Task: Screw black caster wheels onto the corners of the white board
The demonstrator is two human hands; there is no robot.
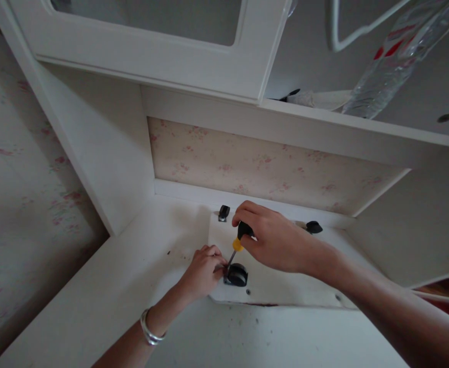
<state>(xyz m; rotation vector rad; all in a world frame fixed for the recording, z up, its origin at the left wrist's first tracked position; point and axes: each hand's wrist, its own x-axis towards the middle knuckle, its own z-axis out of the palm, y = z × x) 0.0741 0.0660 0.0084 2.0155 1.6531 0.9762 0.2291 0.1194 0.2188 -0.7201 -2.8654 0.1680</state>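
My right hand (272, 237) is wrapped round the black and yellow handle of a screwdriver (238, 245). Its metal shaft slants down to the left edge of a black caster wheel (237, 275). Beside the tip, the fingers of my left hand (205, 271) are pinched together at the caster's mounting plate; what they hold is hidden. The caster sits on a white board (286, 289) lying on the white desktop. A second caster (224, 212) stands at the board's far left corner, and another (314, 227) at its far right, partly behind my right hand.
A white cabinet with a glazed door (151, 56) overhangs the desktop (140, 266). On the open shelf at right lies a clear plastic bottle (393, 66) by a cloth (324, 99). White side panels (102, 138) and flowered wallpaper (247, 163) enclose the space. Small dark crumbs dot the surface.
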